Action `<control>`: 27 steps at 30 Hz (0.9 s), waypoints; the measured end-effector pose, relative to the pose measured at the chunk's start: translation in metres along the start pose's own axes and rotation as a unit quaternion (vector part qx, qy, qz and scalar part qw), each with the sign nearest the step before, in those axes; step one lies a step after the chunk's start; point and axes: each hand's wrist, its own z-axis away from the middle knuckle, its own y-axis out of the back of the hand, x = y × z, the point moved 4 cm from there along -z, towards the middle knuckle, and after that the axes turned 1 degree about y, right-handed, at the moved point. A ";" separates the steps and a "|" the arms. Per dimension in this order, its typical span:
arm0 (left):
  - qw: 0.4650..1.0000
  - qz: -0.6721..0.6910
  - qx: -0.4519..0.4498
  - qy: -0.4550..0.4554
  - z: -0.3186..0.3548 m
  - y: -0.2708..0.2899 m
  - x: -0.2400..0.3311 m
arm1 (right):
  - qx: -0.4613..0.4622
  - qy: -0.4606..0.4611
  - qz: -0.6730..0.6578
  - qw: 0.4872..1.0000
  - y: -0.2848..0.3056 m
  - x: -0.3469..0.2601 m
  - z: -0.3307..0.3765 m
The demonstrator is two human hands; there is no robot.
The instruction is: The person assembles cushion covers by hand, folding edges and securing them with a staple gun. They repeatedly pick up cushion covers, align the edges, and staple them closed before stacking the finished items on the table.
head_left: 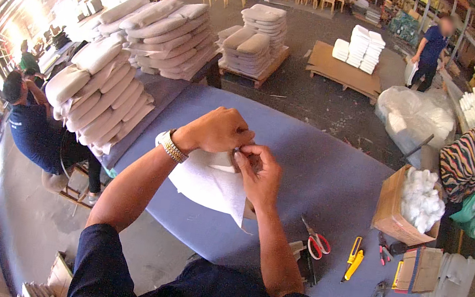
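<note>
In front of me a piece of white fabric [209, 193] lies over the near edge of the blue-grey table [315, 160], a loose thread at its corner. A pale, padded-looking part shows under my hands. My left hand [215, 130], with a metal watch on the wrist, is closed above the fabric, its fingertips pinched together. Against them, the thumb and fingers of my right hand [259, 175] are pinched too. What sits between the fingertips is too small to make out. Right of my forearm lie red-handled scissors [316, 243] and two yellow cutters [354, 261].
Stacked pale cushions [101, 91] stand at the left, beside a seated person [36, 137]. A cardboard box of white stuffing [389, 202], red-handled pliers [384, 249] and a small carton [419, 269] are at the right. Another person [431, 51] stands at the far right.
</note>
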 end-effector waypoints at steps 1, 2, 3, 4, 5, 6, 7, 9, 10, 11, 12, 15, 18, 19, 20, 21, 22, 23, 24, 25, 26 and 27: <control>1.000 0.004 0.008 -0.013 -0.002 -0.004 0.001 | 0.008 -0.021 -0.031 0.999 0.003 0.006 0.003; 0.999 0.008 0.015 -0.027 -0.003 -0.006 -0.001 | 0.010 -0.028 -0.037 0.999 0.005 0.010 0.004; 0.999 0.013 0.022 -0.040 -0.006 -0.009 -0.001 | 0.014 -0.036 -0.043 0.998 0.008 0.014 0.004; 0.999 0.006 0.026 -0.042 -0.007 -0.011 0.001 | 0.016 -0.045 -0.052 0.997 0.008 0.014 0.006; 0.999 0.000 0.030 -0.045 -0.008 -0.012 0.003 | 0.016 -0.046 -0.046 0.998 0.011 0.014 0.006; 0.998 -0.006 0.034 -0.048 -0.011 -0.015 0.006 | 0.017 -0.047 -0.039 0.998 0.014 0.013 0.006; 0.997 -0.011 0.040 -0.059 -0.013 -0.016 0.007 | 0.016 -0.046 -0.036 0.998 0.015 0.011 0.005; 0.995 -0.019 0.051 -0.082 -0.021 -0.021 0.009 | 0.023 -0.034 -0.025 0.999 0.022 0.016 0.006; 0.995 -0.017 0.046 -0.081 -0.024 -0.022 0.012 | 0.028 -0.028 -0.020 0.999 0.024 0.017 0.006; 0.996 -0.016 0.042 -0.081 -0.027 -0.024 0.015 | 0.027 -0.035 -0.012 0.999 0.028 0.018 0.006; 0.996 -0.014 0.037 -0.081 -0.030 -0.026 0.018 | 0.026 -0.042 -0.004 0.999 0.032 0.019 0.005; 0.995 -0.022 0.037 -0.085 -0.032 -0.028 0.024 | 0.031 -0.048 0.006 0.998 0.036 0.020 0.006; 0.992 -0.045 0.061 -0.097 -0.036 -0.031 0.026 | 0.049 -0.035 0.012 0.998 0.038 0.025 0.005; 0.991 -0.046 0.071 -0.104 -0.037 -0.031 0.026 | 0.055 -0.030 0.011 0.998 0.037 0.028 0.006; 0.990 -0.047 0.080 -0.110 -0.038 -0.031 0.025 | 0.064 -0.018 0.014 0.998 0.037 0.030 0.006; 0.988 -0.048 0.089 -0.117 -0.040 -0.031 0.024 | 0.073 -0.007 0.018 0.997 0.036 0.032 0.007; 0.988 -0.048 0.089 -0.119 -0.041 -0.031 0.022 | 0.080 0.003 0.021 0.997 0.035 0.027 0.006; 0.988 -0.048 0.090 -0.120 -0.042 -0.031 0.019 | 0.085 -0.008 0.013 0.996 0.032 0.023 0.005; 0.987 -0.048 0.090 -0.121 -0.042 -0.031 0.017 | 0.090 -0.019 0.003 0.996 0.028 0.017 0.005; 0.988 -0.041 0.085 -0.119 -0.042 -0.030 0.016 | 0.095 -0.032 -0.005 0.995 0.027 0.012 0.005; 0.989 -0.033 0.079 -0.117 -0.041 -0.029 0.016 | 0.088 -0.032 -0.008 0.996 0.027 0.017 0.004; 0.990 -0.025 0.074 -0.114 -0.040 -0.027 0.016 | 0.081 -0.032 -0.013 0.996 0.027 0.029 0.002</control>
